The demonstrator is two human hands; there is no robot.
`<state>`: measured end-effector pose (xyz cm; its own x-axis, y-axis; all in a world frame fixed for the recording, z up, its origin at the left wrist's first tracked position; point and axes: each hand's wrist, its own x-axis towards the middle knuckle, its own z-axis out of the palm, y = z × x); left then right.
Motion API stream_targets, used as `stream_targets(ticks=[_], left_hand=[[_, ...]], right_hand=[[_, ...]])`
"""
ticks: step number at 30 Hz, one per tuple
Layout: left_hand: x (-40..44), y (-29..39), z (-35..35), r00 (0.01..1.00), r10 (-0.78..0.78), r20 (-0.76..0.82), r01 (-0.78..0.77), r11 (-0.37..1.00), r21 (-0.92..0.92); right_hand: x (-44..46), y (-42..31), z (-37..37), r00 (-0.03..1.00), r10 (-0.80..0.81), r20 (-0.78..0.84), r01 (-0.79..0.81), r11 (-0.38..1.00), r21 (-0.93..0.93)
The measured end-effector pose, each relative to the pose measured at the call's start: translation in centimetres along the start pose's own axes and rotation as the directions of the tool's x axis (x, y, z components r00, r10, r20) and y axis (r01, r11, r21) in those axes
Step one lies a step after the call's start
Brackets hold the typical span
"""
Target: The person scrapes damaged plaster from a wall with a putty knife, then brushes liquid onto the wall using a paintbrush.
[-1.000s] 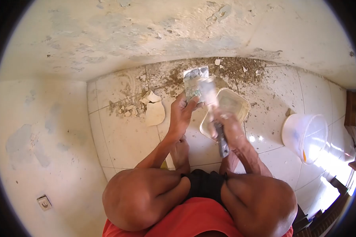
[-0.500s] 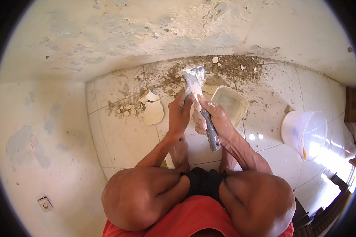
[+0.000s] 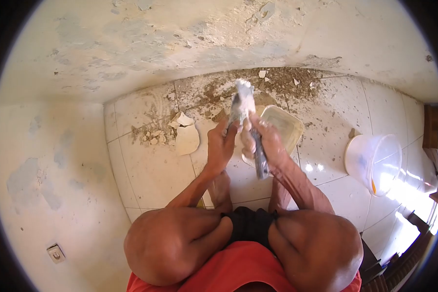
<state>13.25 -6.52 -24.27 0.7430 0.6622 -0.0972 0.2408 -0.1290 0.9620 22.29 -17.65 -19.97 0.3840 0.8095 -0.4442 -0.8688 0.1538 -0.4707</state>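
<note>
My right hand [image 3: 270, 141] is closed around a putty knife [image 3: 261, 163], its grey handle sticking out below the fist toward me. White paste coats the upturned blade, which is blurred by motion. My left hand [image 3: 221, 143] pinches close beside the blade, where a dark edge shows; whether that belongs to a second flat tool or to the same knife, I cannot tell. White smears mark the fingers of the right hand. Just beyond that hand, and partly hidden by it, a pale rectangular tub [image 3: 289, 129] rests on the floor.
Ahead rises a wall [image 3: 180, 44] with peeling, patchy plaster. Dirt and crumbs [image 3: 282, 80] lie along its foot. Broken plaster pieces [image 3: 187, 138] are on the tiles to the left. A translucent bucket [image 3: 370, 163] stands at right. A wall socket [image 3: 56, 253] is at lower left.
The putty knife has turned in my right hand, so its blade now looks narrower, and its handle has shifted slightly away from me. My left hand stays beside the blade.
</note>
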Motion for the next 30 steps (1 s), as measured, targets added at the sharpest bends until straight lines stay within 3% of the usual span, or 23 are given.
stream_targets(ticks=[4, 6, 8, 9, 10, 12, 13, 16, 20, 22, 24, 25, 28, 30], left_hand=[[0.1, -0.1, -0.1, 0.999, -0.032, 0.033, 0.034, 0.998, -0.053], [0.3, -0.6, -0.2, 0.999, -0.037, 0.021, 0.038, 0.998, -0.048], [0.5, -1.9, -0.2, 0.99, 0.141, 0.009, -0.14, 0.99, -0.008], [0.2, -1.4, -0.4, 0.999, 0.037, 0.027, -0.038, 0.999, 0.031], [-0.1, -0.8, -0.6, 0.999, 0.034, 0.035, -0.035, 0.999, 0.03], [-0.1, 0.3, -0.5, 0.996, -0.076, 0.055, 0.074, 0.997, 0.037], [0.0, 0.4, 0.3, 0.999, 0.011, 0.047, -0.002, 0.982, -0.19], [0.4, 0.8, -0.1, 0.997, -0.02, 0.072, 0.038, 0.966, -0.257], [0.5, 0.8, -0.4, 0.994, -0.076, 0.078, 0.093, 0.963, -0.252], [0.3, 0.3, -0.6, 0.99, -0.079, 0.114, 0.092, 0.989, -0.115], [0.1, 0.3, -0.1, 0.992, -0.03, 0.12, 0.051, 0.983, -0.176], [0.1, 0.3, 0.0, 0.993, 0.021, 0.118, 0.007, 0.973, -0.232], [0.4, 0.7, -0.1, 0.995, -0.004, 0.095, 0.03, 0.961, -0.275], [0.4, 0.9, -0.4, 0.997, -0.03, 0.077, 0.048, 0.966, -0.255]], right_hand=[[-0.9, -0.1, -0.3, 0.999, -0.002, 0.038, -0.001, 0.998, 0.069], [-1.9, 1.0, 0.4, 0.999, 0.036, -0.009, -0.036, 0.999, 0.012], [-2.1, 1.7, 0.7, 0.991, 0.126, 0.049, -0.119, 0.986, -0.114], [-1.9, 1.3, 0.8, 0.994, 0.111, 0.023, -0.106, 0.982, -0.157], [-1.4, 1.0, 0.4, 0.994, 0.108, 0.015, -0.105, 0.983, -0.152], [0.2, 0.0, -0.8, 1.0, -0.018, -0.018, 0.019, 1.0, 0.025], [1.0, -0.5, -1.4, 0.999, -0.028, -0.015, 0.031, 0.986, 0.163], [-0.2, -0.6, -2.3, 0.998, -0.052, -0.022, 0.054, 0.993, 0.109], [-1.9, 1.1, -0.4, 0.989, 0.148, 0.005, -0.149, 0.988, 0.051], [-1.0, 0.7, -1.1, 0.995, 0.098, 0.003, -0.098, 0.995, -0.001], [0.8, -0.5, -2.1, 0.996, 0.001, -0.091, 0.004, 0.998, 0.055], [1.3, -1.1, -2.7, 0.999, -0.035, -0.016, 0.038, 0.981, 0.192], [0.0, -1.2, -2.8, 0.999, -0.036, -0.027, 0.037, 0.998, 0.056], [-1.3, -0.2, -1.7, 0.999, 0.032, -0.025, -0.031, 0.997, 0.069]])
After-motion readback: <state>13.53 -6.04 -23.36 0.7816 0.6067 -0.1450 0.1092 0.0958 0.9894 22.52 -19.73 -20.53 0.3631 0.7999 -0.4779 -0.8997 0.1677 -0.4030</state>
